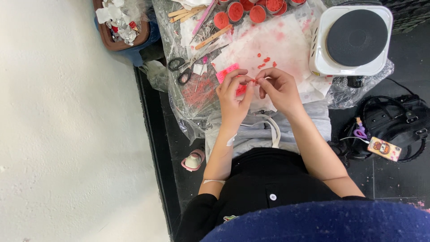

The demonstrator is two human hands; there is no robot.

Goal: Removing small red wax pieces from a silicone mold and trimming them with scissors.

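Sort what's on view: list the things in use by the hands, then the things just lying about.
In use: left hand and right hand pinching a small red piece; pink sheet; red scraps.

Lying about: hot plate; scissors; black bag; red powder cups.

Left hand (233, 92) and right hand (278, 87) pinch small red piece (253, 80) together above stained white paper (273, 42); hotplate (351, 40) right.

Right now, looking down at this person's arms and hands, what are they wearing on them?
Both forearms are bare; black sleeves are pushed up near the elbows. The left hand and right hand wear no gloves, and no rings are visible. A small white strip sits on the left wrist, and a thin pale band crosses the left forearm.
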